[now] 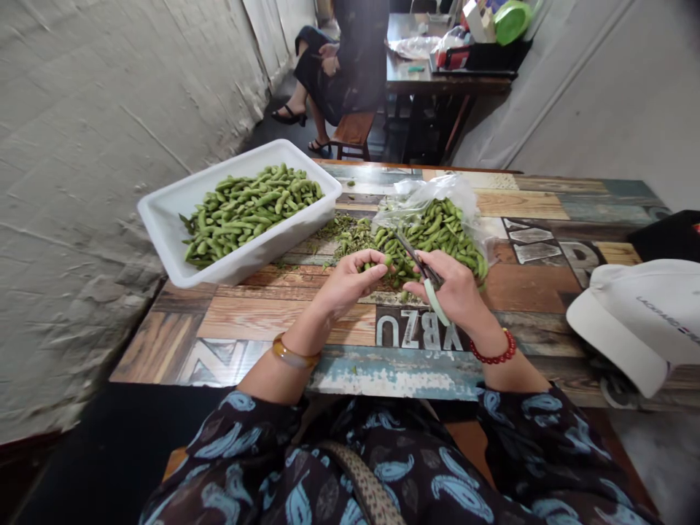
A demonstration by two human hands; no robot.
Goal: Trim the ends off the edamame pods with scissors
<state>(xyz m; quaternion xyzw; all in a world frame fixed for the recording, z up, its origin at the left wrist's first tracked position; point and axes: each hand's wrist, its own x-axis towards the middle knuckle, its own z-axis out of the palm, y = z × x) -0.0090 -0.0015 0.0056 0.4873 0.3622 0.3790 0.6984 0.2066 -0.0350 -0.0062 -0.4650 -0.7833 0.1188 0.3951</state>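
Note:
My left hand (355,281) pinches a green bean pod (388,260) between thumb and fingers, above the table. Scissors (432,295) with pale green handles are in my right hand (451,284), their blades pointing up and left beside the pod. Just behind both hands, a heap of green pods (448,230) lies partly under a clear plastic bag (418,197). Small green trimmings (350,233) are scattered left of that heap. A white tub (235,273) at the left holds many more pods (251,211).
The patterned wooden table (295,313) spans the view. A white cap (639,321) sits at its right end, near a black object (667,233). Beyond, a person (355,65) sits on a wooden stool beside another table (405,84) bearing plastic bags and a black tray.

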